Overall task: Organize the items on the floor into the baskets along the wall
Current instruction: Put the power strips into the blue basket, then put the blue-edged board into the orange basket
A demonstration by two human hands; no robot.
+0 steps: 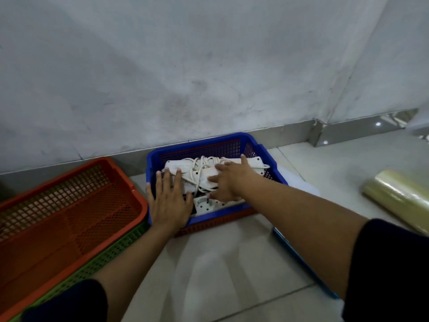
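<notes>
A plain storage or utility corner indoors: a scuffed grey wall (pixel 185 66) fills the upper frame, meeting a pale tiled floor (pixel 232 263) where plastic baskets (pixel 69 205) line the lower left.

Two bare forearms, left hand (pixel 168 203) and right hand (pixel 228 181) ungloved. Dark short sleeves (pixel 390 270) ended above the elbows. No rings, no watch seen.

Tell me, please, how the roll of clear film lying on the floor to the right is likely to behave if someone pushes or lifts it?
The roll of clear film is a cylinder lying on its side on smooth floor tiles, so a sideways push would probably set it rolling. Its glossy wrap looks slippery, so a firm grasp seems wise. It looks tightly wound, so probably stiff rather than floppy.
</notes>
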